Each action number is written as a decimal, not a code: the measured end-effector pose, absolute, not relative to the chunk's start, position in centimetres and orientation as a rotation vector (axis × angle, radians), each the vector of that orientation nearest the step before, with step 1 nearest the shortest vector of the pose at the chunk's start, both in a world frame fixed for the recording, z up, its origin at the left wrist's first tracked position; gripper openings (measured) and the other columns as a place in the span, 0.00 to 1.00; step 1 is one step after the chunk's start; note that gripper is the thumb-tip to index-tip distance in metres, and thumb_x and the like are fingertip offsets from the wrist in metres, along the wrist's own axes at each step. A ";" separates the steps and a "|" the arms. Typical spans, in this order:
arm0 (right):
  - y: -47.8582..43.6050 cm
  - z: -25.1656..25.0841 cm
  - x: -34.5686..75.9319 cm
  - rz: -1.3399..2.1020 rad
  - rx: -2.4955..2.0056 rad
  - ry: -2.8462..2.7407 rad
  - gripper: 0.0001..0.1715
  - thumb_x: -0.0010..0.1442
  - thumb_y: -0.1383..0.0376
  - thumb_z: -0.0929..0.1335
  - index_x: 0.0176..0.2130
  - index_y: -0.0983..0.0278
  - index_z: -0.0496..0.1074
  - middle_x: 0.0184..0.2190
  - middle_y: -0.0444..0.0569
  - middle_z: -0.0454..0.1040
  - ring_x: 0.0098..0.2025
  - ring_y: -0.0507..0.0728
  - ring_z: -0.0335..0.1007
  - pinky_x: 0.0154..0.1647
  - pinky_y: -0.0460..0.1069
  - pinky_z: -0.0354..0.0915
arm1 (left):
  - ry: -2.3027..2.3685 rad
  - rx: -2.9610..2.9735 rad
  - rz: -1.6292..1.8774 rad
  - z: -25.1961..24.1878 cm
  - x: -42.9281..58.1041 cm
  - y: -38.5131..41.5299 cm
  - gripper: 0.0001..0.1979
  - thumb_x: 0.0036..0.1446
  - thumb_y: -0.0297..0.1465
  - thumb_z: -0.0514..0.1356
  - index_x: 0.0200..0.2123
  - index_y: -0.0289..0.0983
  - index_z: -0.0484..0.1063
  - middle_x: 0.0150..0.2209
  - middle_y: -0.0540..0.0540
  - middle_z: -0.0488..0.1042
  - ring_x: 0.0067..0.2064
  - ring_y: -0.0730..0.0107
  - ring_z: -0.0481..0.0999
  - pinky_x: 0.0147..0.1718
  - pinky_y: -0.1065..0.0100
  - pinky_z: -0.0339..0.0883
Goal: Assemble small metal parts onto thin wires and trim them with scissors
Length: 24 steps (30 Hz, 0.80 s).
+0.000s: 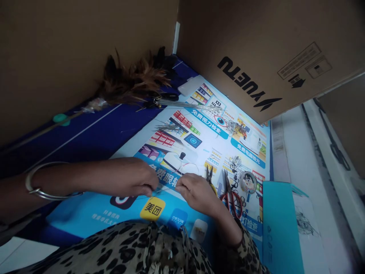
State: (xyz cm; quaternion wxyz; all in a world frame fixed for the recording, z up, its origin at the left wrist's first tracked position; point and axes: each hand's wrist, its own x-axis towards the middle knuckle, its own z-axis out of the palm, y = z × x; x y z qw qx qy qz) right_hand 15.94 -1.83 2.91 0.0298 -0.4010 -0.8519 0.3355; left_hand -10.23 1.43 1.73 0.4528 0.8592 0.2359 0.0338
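Note:
My left hand (139, 178), with a silver bangle on the wrist, is closed in a pinch low over the printed sheet. Thin wire strands (160, 190) stick out by its fingertips. A short gap to the right, my right hand (196, 191) is also closed, its fingers pinching a thin wire that curves up in a loop (189, 164). The pinched ends are mostly hidden by the fingers. Yellow-handled pliers (210, 179) lie just beyond the right hand. Beside them are red-handled scissors (233, 199), several small dark rings (236, 173) and a round tin (248, 182).
Dark wire pieces (169, 128) and a bundle of long straight wires (191, 104) lie farther back. A feather duster (134, 78) rests at the left. Cardboard walls (256, 49) enclose the back. At right are a teal box (281, 228) and tangled wire (305, 224).

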 end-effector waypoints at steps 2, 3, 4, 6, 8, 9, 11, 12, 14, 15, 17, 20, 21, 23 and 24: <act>-1.7 3.1 15.9 1.074 -1.240 -2.591 0.09 0.69 0.66 0.65 0.36 0.63 0.71 0.34 0.48 0.75 0.39 0.55 0.69 0.40 0.48 0.60 | 0.604 2.149 0.089 1.8 -10.6 1.6 0.10 0.60 0.26 0.60 0.26 0.40 0.72 0.26 0.52 0.74 0.28 0.68 0.72 0.25 0.67 0.52; -1.7 3.2 15.9 1.101 -1.240 -2.565 0.09 0.69 0.66 0.65 0.35 0.63 0.71 0.34 0.47 0.75 0.38 0.55 0.69 0.39 0.48 0.60 | 0.623 2.155 0.081 1.8 -10.8 1.8 0.10 0.61 0.27 0.60 0.27 0.40 0.73 0.27 0.52 0.75 0.28 0.68 0.73 0.26 0.67 0.53; -1.6 3.3 15.9 1.129 -1.240 -2.534 0.09 0.69 0.67 0.65 0.35 0.63 0.70 0.34 0.47 0.74 0.38 0.54 0.69 0.39 0.47 0.60 | 0.644 2.157 0.072 1.9 -11.0 2.0 0.09 0.62 0.28 0.60 0.28 0.41 0.73 0.28 0.51 0.76 0.29 0.68 0.73 0.27 0.68 0.54; -1.6 3.5 15.9 1.177 -1.241 -2.468 0.09 0.68 0.67 0.65 0.34 0.63 0.70 0.33 0.46 0.74 0.37 0.54 0.69 0.38 0.47 0.60 | 0.687 2.143 0.082 2.1 -11.0 2.3 0.10 0.64 0.29 0.58 0.30 0.41 0.74 0.30 0.51 0.77 0.32 0.67 0.75 0.29 0.69 0.56; -1.6 3.5 15.9 1.203 -1.244 -2.402 0.08 0.67 0.67 0.66 0.34 0.63 0.69 0.32 0.46 0.73 0.36 0.53 0.68 0.38 0.46 0.60 | 0.694 2.108 0.116 2.3 -10.9 2.5 0.10 0.65 0.29 0.56 0.32 0.42 0.75 0.31 0.51 0.77 0.33 0.67 0.76 0.31 0.70 0.58; -1.7 3.4 15.9 1.208 -1.247 -2.369 0.08 0.66 0.67 0.66 0.33 0.63 0.69 0.32 0.45 0.73 0.36 0.53 0.68 0.37 0.46 0.60 | 0.687 2.092 0.128 2.4 -10.7 2.5 0.10 0.65 0.29 0.56 0.32 0.42 0.75 0.31 0.51 0.77 0.34 0.67 0.76 0.31 0.71 0.59; -1.8 3.4 15.9 1.226 -1.254 -2.309 0.07 0.65 0.67 0.66 0.33 0.63 0.69 0.31 0.45 0.72 0.34 0.52 0.68 0.36 0.46 0.60 | 0.664 2.078 0.112 2.6 -10.4 2.5 0.10 0.64 0.29 0.56 0.31 0.41 0.75 0.30 0.51 0.77 0.33 0.68 0.76 0.31 0.71 0.59; -1.8 3.4 15.9 1.238 -1.260 -2.279 0.07 0.65 0.68 0.66 0.32 0.63 0.69 0.30 0.44 0.72 0.34 0.52 0.67 0.36 0.45 0.60 | 0.656 2.081 0.093 2.6 -10.3 2.5 0.10 0.64 0.29 0.57 0.31 0.41 0.75 0.29 0.51 0.77 0.32 0.68 0.75 0.30 0.72 0.59; -1.9 3.4 15.9 1.269 -1.274 -2.232 0.07 0.64 0.68 0.67 0.32 0.63 0.69 0.29 0.43 0.71 0.32 0.51 0.66 0.34 0.45 0.59 | 0.646 2.085 0.065 2.6 -10.0 2.3 0.10 0.64 0.28 0.57 0.30 0.41 0.74 0.29 0.51 0.76 0.31 0.69 0.75 0.29 0.72 0.58; -1.9 3.4 15.8 1.282 -1.281 -2.216 0.06 0.63 0.68 0.67 0.32 0.63 0.70 0.29 0.43 0.71 0.32 0.51 0.66 0.34 0.45 0.59 | 0.644 2.083 0.060 2.5 -9.9 2.3 0.10 0.63 0.28 0.57 0.29 0.40 0.74 0.29 0.51 0.76 0.31 0.69 0.75 0.29 0.72 0.57; -1.9 3.5 15.8 1.290 -1.293 -2.196 0.06 0.62 0.68 0.67 0.32 0.63 0.70 0.29 0.43 0.71 0.31 0.51 0.66 0.33 0.45 0.58 | 0.643 2.078 0.058 2.4 -9.7 2.2 0.10 0.62 0.27 0.57 0.29 0.40 0.74 0.28 0.51 0.77 0.30 0.69 0.75 0.29 0.72 0.57; -2.0 3.5 15.7 1.290 -1.312 -2.168 0.05 0.62 0.67 0.67 0.32 0.63 0.71 0.29 0.43 0.71 0.31 0.51 0.65 0.32 0.45 0.58 | 0.657 2.073 0.052 2.2 -9.6 2.1 0.09 0.60 0.25 0.58 0.28 0.40 0.73 0.27 0.52 0.76 0.29 0.70 0.74 0.28 0.72 0.56; -2.0 3.4 15.7 1.290 -1.313 -2.158 0.05 0.62 0.67 0.67 0.32 0.63 0.71 0.29 0.43 0.71 0.30 0.51 0.65 0.32 0.45 0.58 | 0.657 2.061 0.056 2.2 -9.6 2.1 0.09 0.60 0.25 0.57 0.28 0.40 0.73 0.27 0.53 0.76 0.29 0.71 0.74 0.28 0.73 0.57; -2.1 3.3 15.7 1.286 -1.306 -2.148 0.04 0.61 0.67 0.68 0.33 0.63 0.72 0.28 0.43 0.71 0.30 0.50 0.65 0.31 0.44 0.59 | 0.642 2.017 0.069 2.2 -9.6 2.1 0.10 0.60 0.25 0.57 0.28 0.40 0.73 0.26 0.53 0.75 0.29 0.71 0.73 0.28 0.73 0.57; -2.2 3.2 15.6 1.280 -1.297 -2.155 0.04 0.61 0.67 0.68 0.33 0.63 0.72 0.28 0.42 0.70 0.29 0.50 0.65 0.31 0.44 0.59 | 0.629 1.993 0.074 2.2 -9.6 2.1 0.10 0.60 0.25 0.57 0.28 0.40 0.73 0.26 0.53 0.76 0.29 0.71 0.74 0.28 0.74 0.58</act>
